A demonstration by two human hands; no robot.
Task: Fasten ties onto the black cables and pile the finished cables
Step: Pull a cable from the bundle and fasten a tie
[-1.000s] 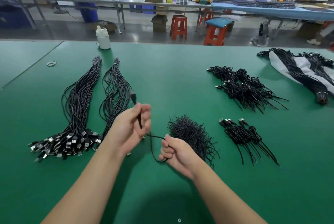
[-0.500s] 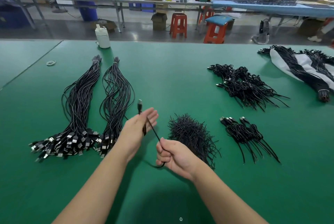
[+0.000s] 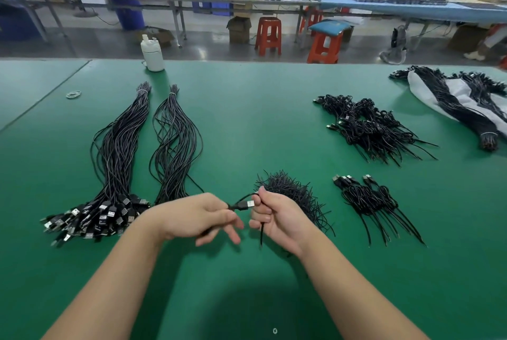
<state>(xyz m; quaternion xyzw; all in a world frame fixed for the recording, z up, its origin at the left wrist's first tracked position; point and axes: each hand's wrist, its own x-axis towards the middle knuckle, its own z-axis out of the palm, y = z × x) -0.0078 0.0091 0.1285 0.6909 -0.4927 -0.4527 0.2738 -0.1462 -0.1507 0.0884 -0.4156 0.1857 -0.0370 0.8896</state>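
A single black cable (image 3: 241,204) with a silver USB plug runs between my two hands above the green table (image 3: 247,120). My left hand (image 3: 196,217) pinches it near the plug, two fingers stretched out. My right hand (image 3: 277,214) grips the folded cable, and one end hangs below the fist. Behind my right hand lies a heap of black ties (image 3: 295,194). Two long bundles of untied cables (image 3: 115,164) (image 3: 175,144) lie to the left. A small pile of finished cables (image 3: 370,202) sits to the right, a bigger pile (image 3: 370,128) beyond it.
A white bottle (image 3: 152,54) stands at the table's far edge. Loose rubber bands (image 3: 73,94) lie far left. More cable bundles on a white sheet (image 3: 461,103) occupy the far right corner. Stools and benches stand beyond the table.
Both hands have come together and risen slightly. The cable, earlier a loose loop between them, is now folded short, with its plug turned toward my right hand.
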